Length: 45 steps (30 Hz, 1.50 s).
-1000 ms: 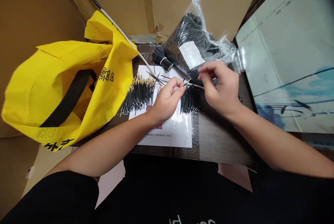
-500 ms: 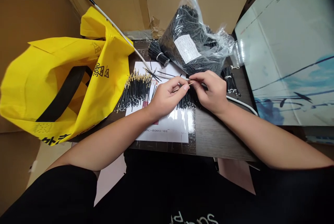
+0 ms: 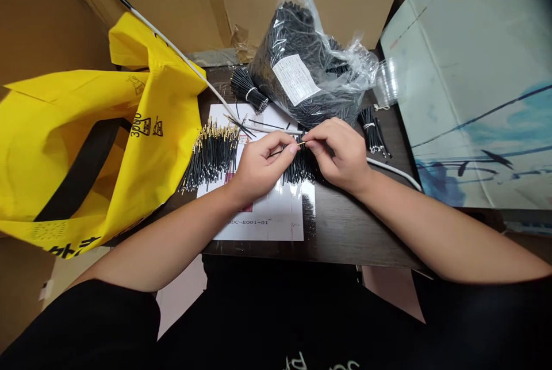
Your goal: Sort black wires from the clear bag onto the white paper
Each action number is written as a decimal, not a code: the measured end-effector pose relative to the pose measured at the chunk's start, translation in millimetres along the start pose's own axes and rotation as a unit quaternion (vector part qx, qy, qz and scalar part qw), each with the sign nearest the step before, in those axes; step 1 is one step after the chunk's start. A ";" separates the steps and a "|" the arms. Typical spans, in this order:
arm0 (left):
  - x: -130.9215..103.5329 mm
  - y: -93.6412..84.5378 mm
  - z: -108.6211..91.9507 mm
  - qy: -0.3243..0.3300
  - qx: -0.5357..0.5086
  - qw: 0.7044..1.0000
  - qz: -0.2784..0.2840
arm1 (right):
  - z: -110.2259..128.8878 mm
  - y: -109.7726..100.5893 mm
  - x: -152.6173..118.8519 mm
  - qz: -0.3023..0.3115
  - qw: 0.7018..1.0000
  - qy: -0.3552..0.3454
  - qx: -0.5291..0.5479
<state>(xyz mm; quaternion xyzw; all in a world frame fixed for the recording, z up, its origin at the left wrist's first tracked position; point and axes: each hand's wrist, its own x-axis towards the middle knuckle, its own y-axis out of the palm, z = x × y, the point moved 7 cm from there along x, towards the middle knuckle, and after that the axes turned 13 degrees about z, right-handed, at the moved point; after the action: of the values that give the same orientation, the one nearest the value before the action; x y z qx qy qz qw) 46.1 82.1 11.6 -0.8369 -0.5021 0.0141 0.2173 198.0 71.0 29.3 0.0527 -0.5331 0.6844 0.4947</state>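
Note:
My left hand (image 3: 264, 164) pinches a short black wire between thumb and forefinger, and the wire's gold-coloured tip (image 3: 301, 143) points right. At that tip my right hand (image 3: 338, 148) is closed in a pinch, its fingertips meeting the gold end. Left of my hands lies a pile of black wires with gold tips (image 3: 211, 154), spread side by side. More black wires (image 3: 298, 167) lie beneath my fingers, partly hidden by them. Under these is a white printed sheet (image 3: 276, 229) on the dark table.
A clear plastic bag of black wires (image 3: 297, 36) stands at the back. Tied wire bundles (image 3: 249, 89) flank it. A white cable (image 3: 172, 50) crosses the table. On the left slumps a yellow bag (image 3: 168, 122); clear plastic cups (image 3: 388, 82) and a pale painted panel (image 3: 474, 99) are right.
The camera view has shifted, so the table things sit further left. Both hands stay together at the wire, and its gold tip now lies level between the fingertips.

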 end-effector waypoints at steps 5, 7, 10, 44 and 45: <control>-0.7 -3.5 1.5 0.014 0.038 0.999 -0.005 | 1.9 3.6 1.3 0.016 1.000 -0.006 0.006; -1.3 -3.6 2.1 0.017 0.043 0.999 -0.001 | 2.8 4.8 1.7 0.024 1.000 -0.005 0.005; -2.2 -2.6 2.8 0.016 0.043 0.999 0.007 | 5.4 5.5 1.7 0.025 1.000 -0.013 0.011; -1.3 -9.1 12.9 -0.093 -0.189 0.977 -0.030 | 11.1 -0.6 0.4 -0.031 0.996 0.082 -0.002; -1.2 -9.5 14.1 -0.093 -0.198 0.975 -0.035 | 13.0 1.9 0.8 -0.016 0.996 0.082 -0.011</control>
<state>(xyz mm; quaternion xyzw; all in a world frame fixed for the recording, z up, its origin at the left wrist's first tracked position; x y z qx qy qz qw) 34.2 89.8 2.2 -0.8404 -0.5417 -0.0161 -0.0001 190.3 61.4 34.0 -0.0011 -0.4974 0.6725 0.5480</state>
